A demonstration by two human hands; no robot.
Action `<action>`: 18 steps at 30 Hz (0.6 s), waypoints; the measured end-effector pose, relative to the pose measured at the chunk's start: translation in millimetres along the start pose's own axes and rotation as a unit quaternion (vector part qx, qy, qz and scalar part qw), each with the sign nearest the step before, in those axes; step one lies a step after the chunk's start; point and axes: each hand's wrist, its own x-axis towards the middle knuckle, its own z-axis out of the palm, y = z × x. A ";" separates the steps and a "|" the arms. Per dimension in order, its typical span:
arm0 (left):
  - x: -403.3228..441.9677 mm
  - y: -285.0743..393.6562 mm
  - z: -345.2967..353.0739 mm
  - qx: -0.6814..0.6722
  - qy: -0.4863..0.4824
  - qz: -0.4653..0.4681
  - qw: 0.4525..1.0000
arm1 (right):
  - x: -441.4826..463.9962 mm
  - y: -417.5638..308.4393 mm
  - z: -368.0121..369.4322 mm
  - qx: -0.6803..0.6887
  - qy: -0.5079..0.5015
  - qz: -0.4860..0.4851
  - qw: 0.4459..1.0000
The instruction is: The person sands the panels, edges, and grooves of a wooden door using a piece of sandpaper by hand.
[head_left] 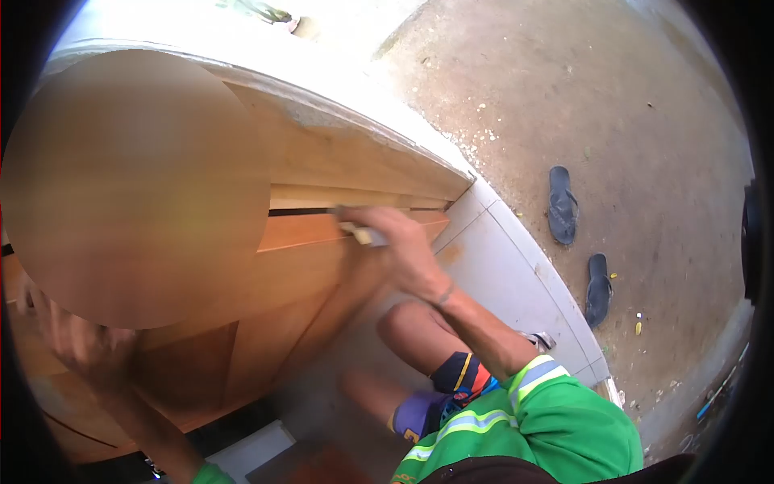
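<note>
A brown wooden door [278, 319] leans across the left half of the head view, beside a lighter wooden frame [347, 145]. My right hand [399, 246] is closed on a small tool with a pale yellow part [355, 233], at the door's upper edge by a dark gap. Motion smears the tool, so its kind is unclear. On the far left, my left hand [85, 343] lies against the wood with fingers stretched out. A round blurred patch covers a large part of the door and the fingertips near it.
Pale floor tiles [500, 258] run beside the door to a sill. Beyond that, a pair of dark flip-flops [562, 206] lies on the brown ground [645, 145]. My bare knees are close to the door. A white board-like piece [254, 452] is low on the floor.
</note>
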 end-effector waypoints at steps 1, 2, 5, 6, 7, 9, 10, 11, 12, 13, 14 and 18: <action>-0.7 1.5 -0.1 -0.004 -0.003 -0.002 1.000 | 9.7 -23.7 4.0 0.004 0.003 -0.042 0.999; 1.3 2.1 -1.1 -0.004 -0.006 -0.005 1.000 | 15.1 -34.7 5.3 0.010 0.006 -0.087 0.996; 7.5 -0.5 -1.8 -0.003 0.001 -0.012 1.000 | -18.9 38.8 2.5 0.062 -0.006 0.075 0.995; 4.9 1.4 -3.3 -0.007 -0.002 -0.018 1.000 | -34.6 61.2 2.4 0.037 -0.014 0.109 0.993; 2.6 2.1 -3.4 -0.008 0.002 -0.019 1.000 | -32.1 57.4 -5.3 0.011 -0.019 0.137 0.990; -1.3 1.0 3.6 -0.009 0.019 -0.018 1.000 | -28.1 45.5 9.9 0.068 0.002 0.137 0.988; -3.1 2.1 2.5 -0.017 0.014 -0.020 1.000 | -17.3 3.6 16.1 0.091 -0.004 0.044 0.995; -2.1 2.2 2.3 -0.020 0.013 -0.023 0.999 | 0.0 -35.1 19.4 0.112 -0.008 -0.055 0.992; -0.7 1.9 2.3 -0.022 0.013 -0.025 0.999 | 18.7 -81.4 22.2 0.079 -0.010 -0.115 0.990; -0.4 2.4 2.8 -0.023 0.018 -0.024 0.999 | 28.5 -109.5 23.7 0.046 -0.013 -0.173 0.984; -0.4 2.2 3.6 -0.022 0.022 -0.021 0.999 | 24.1 -105.6 23.5 0.066 -0.015 -0.158 0.985; 2.5 1.4 -0.5 -0.033 0.021 -0.030 0.999 | -34.0 12.0 4.8 0.137 -0.035 0.086 0.986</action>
